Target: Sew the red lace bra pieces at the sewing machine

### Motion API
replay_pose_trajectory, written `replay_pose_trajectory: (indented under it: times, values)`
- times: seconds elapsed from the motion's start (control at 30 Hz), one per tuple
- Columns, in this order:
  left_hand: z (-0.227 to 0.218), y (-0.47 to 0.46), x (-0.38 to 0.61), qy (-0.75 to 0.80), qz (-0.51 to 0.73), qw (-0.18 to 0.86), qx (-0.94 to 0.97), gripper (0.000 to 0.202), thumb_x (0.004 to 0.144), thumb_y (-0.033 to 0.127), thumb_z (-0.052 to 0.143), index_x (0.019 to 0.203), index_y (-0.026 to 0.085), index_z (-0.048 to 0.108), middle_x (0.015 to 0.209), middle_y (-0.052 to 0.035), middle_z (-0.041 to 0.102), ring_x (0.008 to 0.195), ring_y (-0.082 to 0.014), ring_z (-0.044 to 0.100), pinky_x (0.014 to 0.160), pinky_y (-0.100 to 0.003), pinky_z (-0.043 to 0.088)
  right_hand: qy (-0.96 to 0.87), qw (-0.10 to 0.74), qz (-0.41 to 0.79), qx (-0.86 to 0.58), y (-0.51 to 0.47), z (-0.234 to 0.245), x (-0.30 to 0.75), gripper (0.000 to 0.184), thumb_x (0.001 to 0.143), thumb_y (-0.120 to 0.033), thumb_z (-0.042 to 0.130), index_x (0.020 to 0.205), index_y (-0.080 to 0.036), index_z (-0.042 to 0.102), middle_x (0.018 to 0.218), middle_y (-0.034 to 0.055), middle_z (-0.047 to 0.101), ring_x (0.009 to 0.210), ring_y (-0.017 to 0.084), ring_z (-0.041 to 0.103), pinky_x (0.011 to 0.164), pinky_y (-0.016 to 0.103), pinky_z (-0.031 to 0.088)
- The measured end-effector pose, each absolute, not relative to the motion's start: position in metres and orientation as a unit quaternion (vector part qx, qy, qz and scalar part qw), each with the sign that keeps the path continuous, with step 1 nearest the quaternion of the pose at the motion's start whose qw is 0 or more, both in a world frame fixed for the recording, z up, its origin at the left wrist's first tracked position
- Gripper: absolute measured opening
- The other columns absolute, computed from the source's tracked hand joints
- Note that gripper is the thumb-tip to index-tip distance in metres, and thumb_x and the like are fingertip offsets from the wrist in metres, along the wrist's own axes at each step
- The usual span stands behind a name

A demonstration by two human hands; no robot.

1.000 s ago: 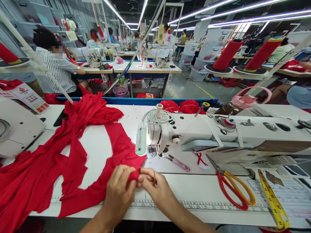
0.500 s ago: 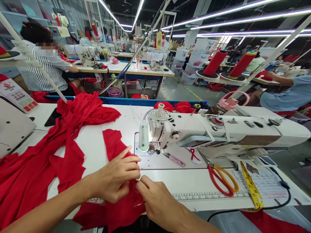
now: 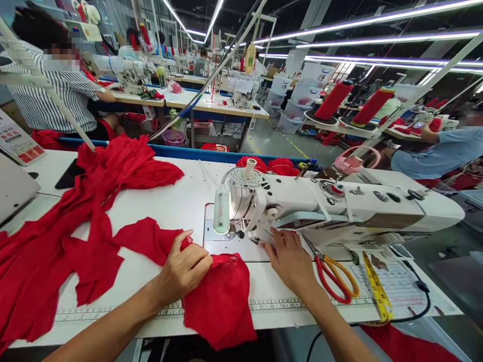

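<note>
Left hand (image 3: 186, 269): fingers closed on the bunched top edge of a red fabric piece (image 3: 222, 301) that drapes below it over the table (image 3: 169, 201) edge. The piece is probably light, limp and stretchy, best pinched at an edge. Right hand (image 3: 289, 259): fingers extended, empty, tips beside the thread snips (image 3: 256, 241). Just beyond, the sewing machine (image 3: 339, 206) head crowds the approach; scissors (image 3: 335, 276) lie to its right.
</note>
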State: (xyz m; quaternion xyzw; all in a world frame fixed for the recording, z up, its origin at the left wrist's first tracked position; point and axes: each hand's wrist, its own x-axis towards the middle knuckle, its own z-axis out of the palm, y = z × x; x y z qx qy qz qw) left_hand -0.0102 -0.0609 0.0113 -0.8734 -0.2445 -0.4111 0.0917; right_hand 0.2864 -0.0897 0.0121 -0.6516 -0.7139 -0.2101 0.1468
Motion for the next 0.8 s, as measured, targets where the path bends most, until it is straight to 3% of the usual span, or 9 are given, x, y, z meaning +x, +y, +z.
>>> replay_pose_trajectory:
  times: [0.1, 0.17, 0.27, 0.33, 0.43, 0.57, 0.8]
  values:
    - [0.01, -0.061, -0.01, -0.24, -0.422, 0.095, -0.869, 0.019, 0.09, -0.001, 0.053, 0.092, 0.018, 0.058, 0.076, 0.0013, 0.063, 0.07, -0.0119, 0.059, 0.108, -0.055, 0.043, -0.729, 0.207, -0.213, -0.617, -0.094, 0.014, 0.28, 0.026, 0.102, -0.027, 0.045, 0.117, -0.016, 0.063, 0.103, 0.0165, 0.068, 0.097, 0.032, 0.061, 0.082, 0.048, 0.048]
    - [0.009, -0.06, -0.01, -0.242, -0.43, 0.087, -0.865, 0.02, 0.089, -0.001, 0.053, 0.092, 0.018, 0.058, 0.079, -0.0001, 0.064, 0.073, -0.0131, 0.061, 0.107, -0.054, 0.045, -0.754, 0.278, -0.148, -0.577, -0.103, 0.02, 0.262, 0.025, 0.101, -0.023, 0.048, 0.122, -0.019, 0.06, 0.108, 0.0133, 0.068, 0.102, 0.029, 0.061, 0.09, 0.047, 0.048]
    - [0.008, -0.061, -0.01, -0.242, -0.439, 0.062, -0.863, 0.019, 0.09, 0.0, 0.053, 0.092, 0.019, 0.057, 0.081, -0.0008, 0.064, 0.076, -0.0139, 0.062, 0.104, -0.051, 0.047, -0.781, 0.349, -0.01, -0.517, -0.114, 0.024, 0.228, 0.028, 0.098, -0.024, 0.053, 0.126, -0.021, 0.056, 0.113, 0.0115, 0.067, 0.104, 0.025, 0.063, 0.089, 0.041, 0.052]
    - [0.008, -0.061, -0.01, -0.243, -0.44, 0.048, -0.863, 0.017, 0.09, 0.003, 0.056, 0.096, 0.018, 0.058, 0.081, -0.001, 0.065, 0.076, -0.0142, 0.063, 0.105, -0.053, 0.046, -0.784, 0.374, 0.035, -0.495, -0.116, 0.023, 0.211, 0.021, 0.098, -0.019, 0.052, 0.118, -0.021, 0.058, 0.105, 0.0092, 0.068, 0.096, 0.022, 0.065, 0.084, 0.036, 0.054]
    - [0.01, -0.063, -0.01, -0.241, -0.447, 0.059, -0.86, 0.018, 0.089, 0.003, 0.06, 0.099, 0.018, 0.062, 0.077, 0.0013, 0.065, 0.072, -0.0133, 0.063, 0.109, -0.057, 0.041, -0.797, 0.387, 0.026, -0.462, -0.111, 0.02, 0.201, 0.018, 0.096, -0.011, 0.049, 0.104, -0.021, 0.062, 0.092, 0.0065, 0.069, 0.083, 0.02, 0.064, 0.075, 0.033, 0.053]
    - [0.015, -0.065, -0.012, -0.224, -0.457, 0.11, -0.854, 0.021, 0.085, 0.0, 0.064, 0.089, 0.02, 0.066, 0.075, 0.0034, 0.066, 0.074, -0.013, 0.065, 0.112, -0.058, 0.038, -0.809, 0.396, 0.013, -0.434, -0.107, 0.024, 0.202, 0.019, 0.094, -0.009, 0.052, 0.103, -0.021, 0.064, 0.092, 0.0072, 0.068, 0.082, 0.02, 0.063, 0.074, 0.035, 0.051]
    - [0.017, -0.067, -0.014, -0.203, -0.455, 0.156, -0.853, 0.017, 0.088, 0.005, 0.064, 0.084, 0.022, 0.068, 0.074, 0.0053, 0.069, 0.074, -0.0122, 0.067, 0.117, -0.057, 0.032, -0.787, 0.397, 0.136, -0.452, -0.111, 0.044, 0.201, 0.012, 0.095, -0.015, 0.055, 0.099, -0.023, 0.062, 0.092, 0.0038, 0.066, 0.086, 0.019, 0.06, 0.078, 0.035, 0.049]
